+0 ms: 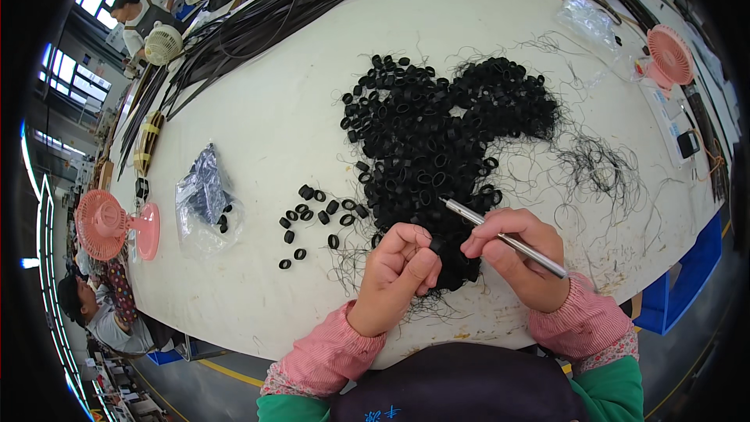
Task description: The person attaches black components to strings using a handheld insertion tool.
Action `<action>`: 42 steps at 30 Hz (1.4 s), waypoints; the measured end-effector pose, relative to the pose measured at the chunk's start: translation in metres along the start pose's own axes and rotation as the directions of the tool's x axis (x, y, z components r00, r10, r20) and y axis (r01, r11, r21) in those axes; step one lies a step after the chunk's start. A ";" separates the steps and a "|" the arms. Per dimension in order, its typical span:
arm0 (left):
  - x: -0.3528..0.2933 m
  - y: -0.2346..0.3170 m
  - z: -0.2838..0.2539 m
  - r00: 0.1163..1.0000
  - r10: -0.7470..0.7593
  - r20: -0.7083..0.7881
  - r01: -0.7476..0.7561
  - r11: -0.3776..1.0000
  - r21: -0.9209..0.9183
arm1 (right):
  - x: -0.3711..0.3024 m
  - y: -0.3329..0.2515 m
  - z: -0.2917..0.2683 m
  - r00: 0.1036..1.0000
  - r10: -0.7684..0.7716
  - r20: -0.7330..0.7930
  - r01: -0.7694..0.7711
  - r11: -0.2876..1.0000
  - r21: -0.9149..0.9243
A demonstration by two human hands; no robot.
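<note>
Low over the near edge of a big black pile, my left hand (400,266) is closed in a pinch. A small black loop (439,244) shows at its fingertips, partly lost against the pile. Close to its right, my right hand (527,254) grips a slim silver pen-shaped tool (539,256), whose narrow dark tip points up and left over the pile. The pile (422,133) consists of many small black loops, spreading away from me. Several loose loops (333,241) lie to its left.
Cut black threads (598,164) litter the white table (289,125). A clear plastic bag (207,195) and a pink fan (105,225) stand left; another pink fan (669,56) stands far right. Long black strips (242,27) lie at the far left. Other people work beyond the table.
</note>
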State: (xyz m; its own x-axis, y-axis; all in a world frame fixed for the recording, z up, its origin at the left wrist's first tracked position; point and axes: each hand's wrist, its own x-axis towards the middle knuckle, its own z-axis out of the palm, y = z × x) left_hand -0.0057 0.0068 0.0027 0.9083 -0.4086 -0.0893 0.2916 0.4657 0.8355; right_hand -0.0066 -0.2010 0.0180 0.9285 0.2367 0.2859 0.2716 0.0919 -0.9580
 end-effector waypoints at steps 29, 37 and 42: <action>-0.001 0.003 0.001 0.988 -0.074 0.132 0.040 0.969 0.242 | 0.014 0.003 0.005 0.837 -0.496 0.231 0.533 0.641 -0.553; -0.001 0.005 0.003 0.975 -0.221 0.009 0.219 0.971 0.101 | 0.012 0.000 0.004 0.927 -0.354 0.122 0.374 0.877 -0.302; -0.002 0.000 0.000 0.983 -0.180 0.046 0.184 0.977 -0.108 | 0.011 -0.001 0.005 0.950 -0.299 0.088 0.311 0.919 -0.244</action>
State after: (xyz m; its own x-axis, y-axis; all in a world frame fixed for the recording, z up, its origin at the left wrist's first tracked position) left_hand -0.0071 0.0077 0.0027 0.8262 -0.5215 -0.2131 0.4844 0.4643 0.7415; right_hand 0.0017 -0.1933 0.0222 0.7790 0.2822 0.5600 0.6003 -0.0775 -0.7960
